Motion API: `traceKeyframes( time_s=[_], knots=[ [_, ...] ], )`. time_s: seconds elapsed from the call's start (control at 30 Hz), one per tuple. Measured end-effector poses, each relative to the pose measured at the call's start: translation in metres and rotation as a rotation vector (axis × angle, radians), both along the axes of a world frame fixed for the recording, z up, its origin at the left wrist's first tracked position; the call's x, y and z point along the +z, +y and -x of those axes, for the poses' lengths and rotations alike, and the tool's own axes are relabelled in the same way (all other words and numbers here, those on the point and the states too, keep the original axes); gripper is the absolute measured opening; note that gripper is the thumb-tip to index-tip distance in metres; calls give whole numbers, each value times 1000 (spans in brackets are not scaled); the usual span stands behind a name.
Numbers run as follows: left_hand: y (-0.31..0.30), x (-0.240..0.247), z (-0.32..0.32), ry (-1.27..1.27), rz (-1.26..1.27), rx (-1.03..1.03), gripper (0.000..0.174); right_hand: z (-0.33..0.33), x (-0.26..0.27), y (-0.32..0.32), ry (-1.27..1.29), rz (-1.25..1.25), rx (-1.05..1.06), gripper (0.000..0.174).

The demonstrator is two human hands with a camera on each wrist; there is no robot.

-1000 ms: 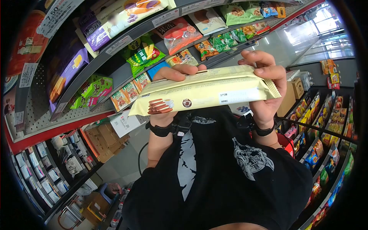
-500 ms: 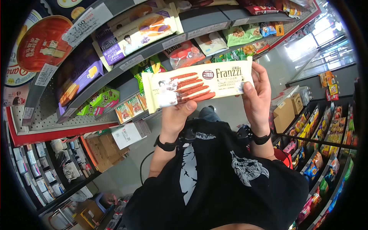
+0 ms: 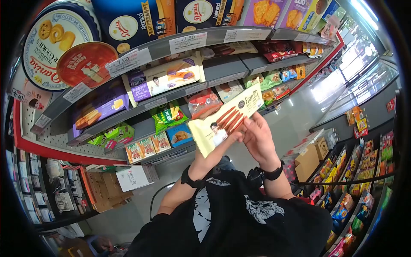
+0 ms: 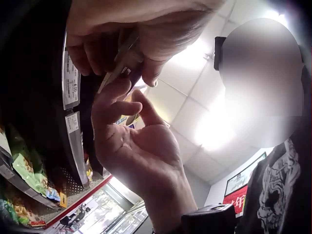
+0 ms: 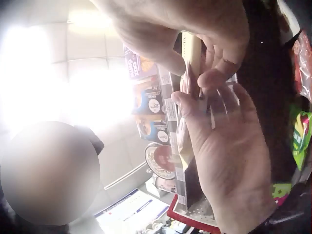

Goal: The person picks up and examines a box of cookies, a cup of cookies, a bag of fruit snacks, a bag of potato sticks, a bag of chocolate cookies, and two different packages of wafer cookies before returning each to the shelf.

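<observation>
A long cream biscuit packet [image 3: 231, 118] printed with brown chocolate sticks is held up at a slant in the head view, its printed face up and its right end higher. My left hand [image 3: 216, 155] grips it from below near the lower left end, thumb along the near edge and fingers hidden behind. With the thumb on its near edge, my right hand [image 3: 261, 139] holds the packet farther right, close to the left thumb. In the right wrist view the packet [image 5: 191, 51] appears edge-on between thumb and fingers.
Curved shelves hold a purple biscuit packet [image 3: 100, 112], a green snack bag [image 3: 168, 118] and a round cookie tin [image 3: 58, 47], with price tags along the shelf edges. Cardboard boxes [image 3: 308, 160] and snack racks [image 3: 342, 205] stand at right; a white box [image 3: 136, 177] is at lower left.
The packet was first seen with its back up, then turned to show its printed front, and now tilts with its right end raised. The hands have come closer together.
</observation>
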State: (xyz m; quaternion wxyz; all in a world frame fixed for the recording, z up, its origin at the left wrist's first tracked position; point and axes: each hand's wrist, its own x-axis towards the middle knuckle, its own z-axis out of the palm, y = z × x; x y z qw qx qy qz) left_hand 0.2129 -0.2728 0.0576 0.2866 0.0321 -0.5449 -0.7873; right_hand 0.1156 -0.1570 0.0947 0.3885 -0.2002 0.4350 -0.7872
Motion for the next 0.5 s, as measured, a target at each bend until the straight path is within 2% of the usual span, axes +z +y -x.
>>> traceKeyframes(
  time_s=[0.03, 0.07, 0.13, 0.17, 0.2, 0.27, 0.3, 0.33, 0.4, 0.5],
  knots=[
    [-5, 0, 4, -17, 163, 107, 66, -2, 9, -7, -23, 14, -59, 35],
    [-5, 4, 5, 23, 196, 164, 69, 2, 11, -8, -22, 12, -56, 35],
    [-8, 15, 13, 58, -45, -11, 66, 12, 13, -14, -10, 85, -28, 34],
    [-11, 27, 15, 54, -66, -76, 51, 16, 16, -20, -10, 107, -48, 32],
    [-17, 24, 19, 17, 166, 33, 35, 21, 21, -24, 17, 131, -50, 28],
    [-22, 41, 21, -60, 337, 116, 32, 51, 18, -25, 99, 160, -65, 22],
    [-25, 36, 27, -101, 625, 216, 44, 67, 18, -29, 96, 141, -106, 21],
    [-21, 34, 26, -247, 524, 196, 47, 83, 19, -34, 94, 122, -147, 20],
    [-14, 33, 20, -101, 404, 152, 45, 107, 23, -43, 133, 72, -202, 19],
    [-18, 34, 6, -184, 518, 119, 40, 125, 27, -57, 161, -54, -268, 18]
  ],
)
